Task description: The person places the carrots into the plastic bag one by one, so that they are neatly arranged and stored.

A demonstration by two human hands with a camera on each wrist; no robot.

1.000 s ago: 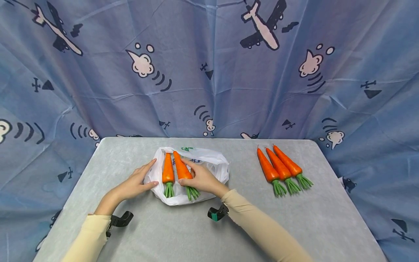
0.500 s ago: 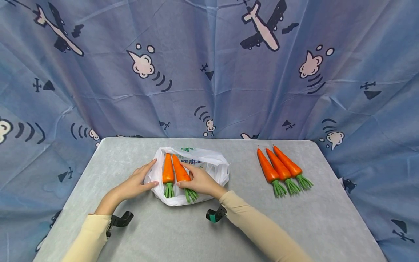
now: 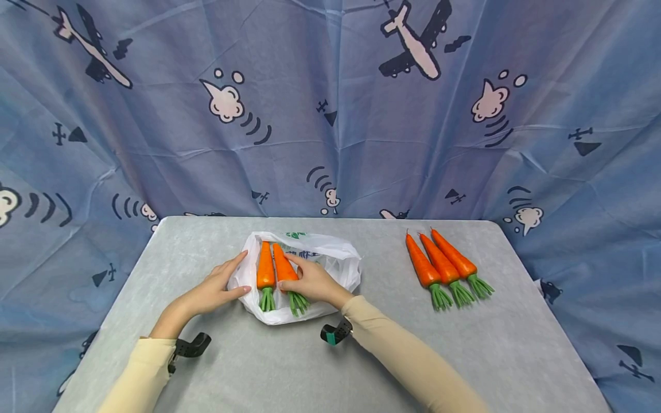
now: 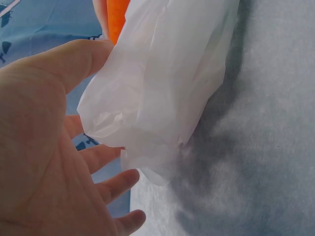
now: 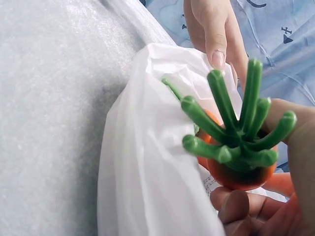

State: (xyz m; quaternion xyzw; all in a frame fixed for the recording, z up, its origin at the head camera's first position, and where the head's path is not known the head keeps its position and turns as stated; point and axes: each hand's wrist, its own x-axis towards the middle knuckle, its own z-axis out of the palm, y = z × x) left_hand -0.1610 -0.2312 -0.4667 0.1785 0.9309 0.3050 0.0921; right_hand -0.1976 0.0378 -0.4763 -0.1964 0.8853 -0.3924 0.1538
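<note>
A white plastic bag (image 3: 268, 316) lies at the middle left of the table with its mouth facing up. Within its mouth rests one orange carrot (image 3: 265, 268) with green stems pointing toward me. Just right of it, my right hand (image 3: 316, 282) grips a second carrot (image 3: 282, 263), thumb on the near side and fingers on the far side. Its green stems (image 5: 236, 132) fill the middle of the right wrist view. My left hand (image 3: 210, 289) touches the bag's left rim, thumb and fingers spread; some fingertips show past the plastic (image 4: 147, 98) in the left wrist view.
Three more carrots (image 3: 445, 265) lie side by side at the right of the grey table (image 3: 392, 344). A blue curtain (image 3: 289, 166) printed with airplanes hangs behind the table's back edge. Each wrist wears a black camera mount (image 3: 192, 346).
My right hand has shifted slightly left and toward me with its carrot, bringing it closer to the other carrot in the bag. The left hand has stayed in place.
</note>
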